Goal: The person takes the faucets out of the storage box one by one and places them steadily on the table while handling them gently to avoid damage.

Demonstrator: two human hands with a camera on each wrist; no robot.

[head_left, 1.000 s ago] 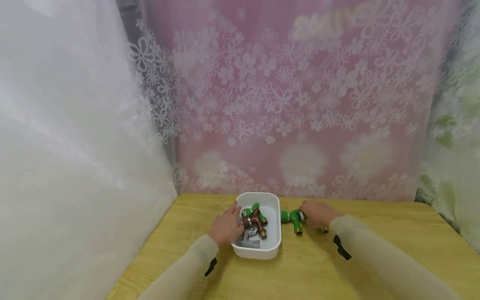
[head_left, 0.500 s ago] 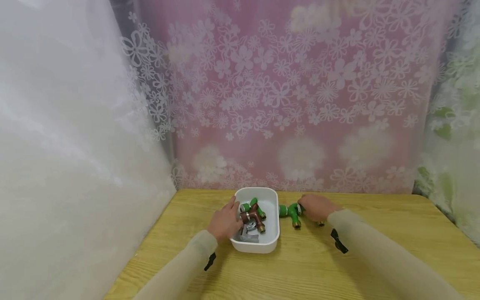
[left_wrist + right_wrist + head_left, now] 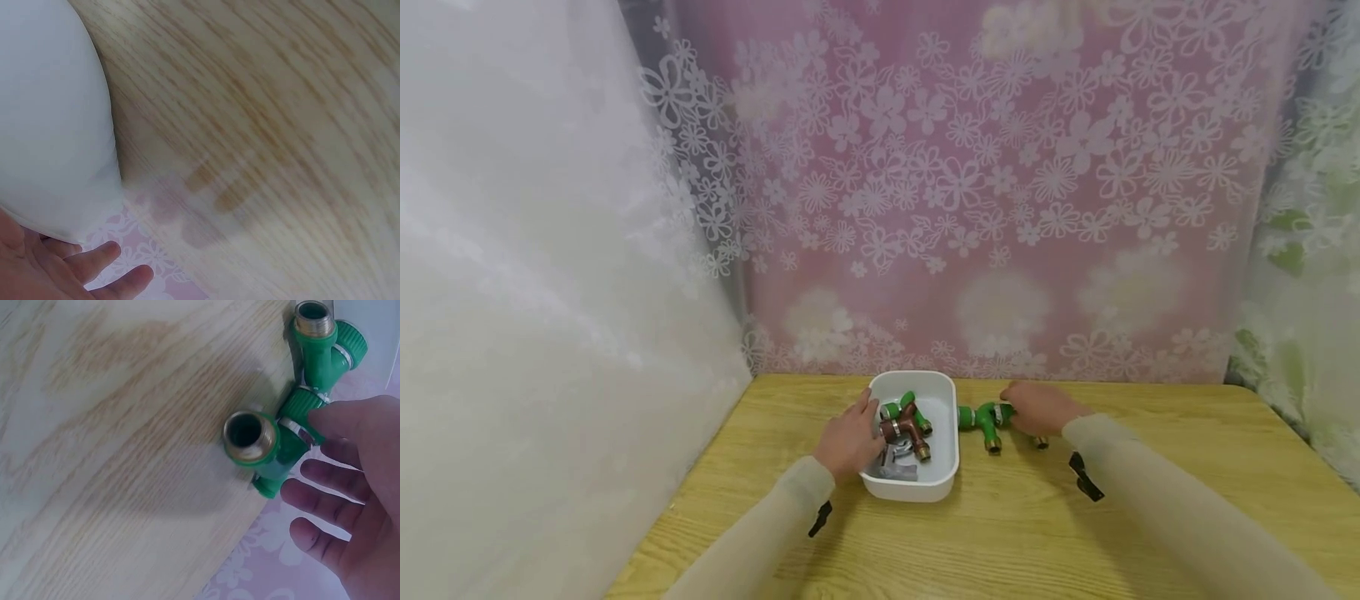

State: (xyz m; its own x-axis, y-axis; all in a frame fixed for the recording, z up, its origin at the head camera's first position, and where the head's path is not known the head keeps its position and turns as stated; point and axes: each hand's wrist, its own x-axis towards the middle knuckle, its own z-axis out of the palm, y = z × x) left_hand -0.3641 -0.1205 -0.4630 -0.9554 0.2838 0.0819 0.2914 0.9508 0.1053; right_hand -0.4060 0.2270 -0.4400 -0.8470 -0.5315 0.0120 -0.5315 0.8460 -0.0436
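Observation:
My left hand (image 3: 850, 437) rests along the left rim of a white plastic tub (image 3: 947, 467). In the left wrist view its fingers (image 3: 103, 259) extend loosely past the tub's outer wall. On the table right of the tub lies a green Y-shaped pipe fitting (image 3: 987, 421) with a brass threaded outlet. My right hand (image 3: 1041, 406) pinches the ribbed collar of a second, similar green fitting (image 3: 275, 450) between thumb and forefinger, the forefinger mostly hidden. Its other fingers are bent loosely, apart from the fitting. The two fittings lie end to end, seemingly touching.
Inside the tub are a brown fitting (image 3: 913, 433) with a brass thread, a green fitting (image 3: 906, 404) and grey pieces (image 3: 901, 471). The wooden table (image 3: 1000, 533) ends behind at a pink flowered curtain (image 3: 1000, 208); a white sheet (image 3: 550, 292) hangs at left.
The held fitting's ribbed collar has turned from tipped to roughly level beside the other green fitting. My left hand stays at the tub; the head view has tilted slightly down.

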